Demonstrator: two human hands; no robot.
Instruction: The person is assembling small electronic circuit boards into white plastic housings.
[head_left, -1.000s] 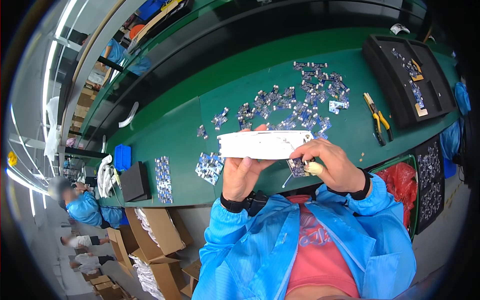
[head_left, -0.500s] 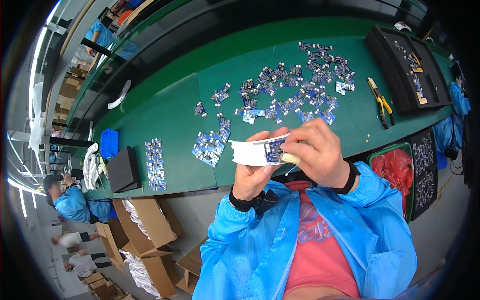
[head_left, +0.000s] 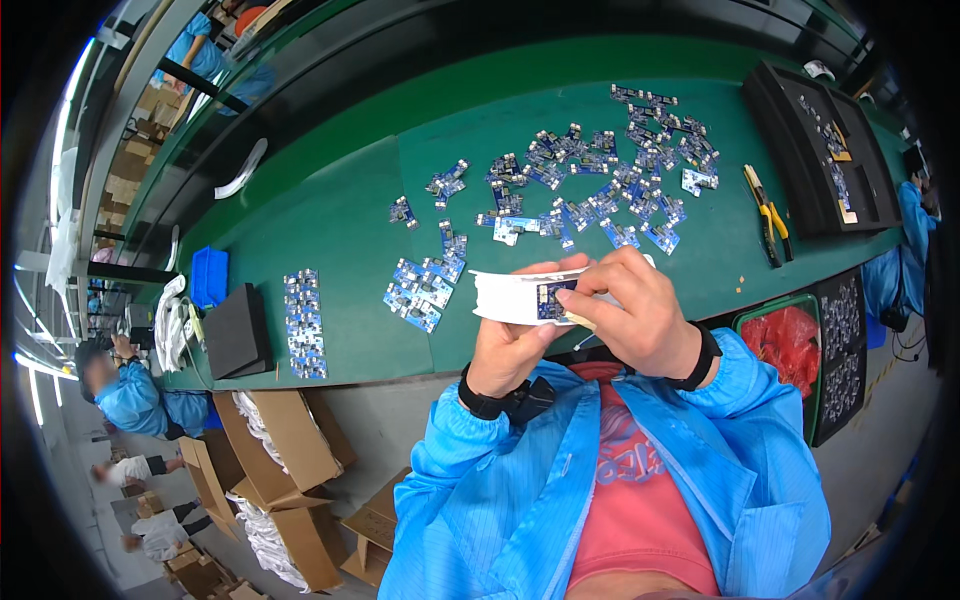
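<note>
My left hand is closed around a curved white plastic housing, thumb on the near edge and fingers behind. A small blue circuit board sits at the housing's inner face, partly covered by my fingers. With bent fingers, my right hand grips at the board's right part; a pale yellow bit shows at its fingertips, and I cannot tell if that is a finger cover or a separate piece. Beyond my hands, many loose blue circuit boards lie scattered over the green table.
Joined board panels and a strip of boards lie to the left. Yellow-handled pliers and a black tray are on the right. A blue bin stands far left; cardboard boxes stand below the table.
My right fingertips have shifted a little leftward over the circuit board. The housing stays in my left hand, tilted slightly differently. The whole view has turned slightly.
</note>
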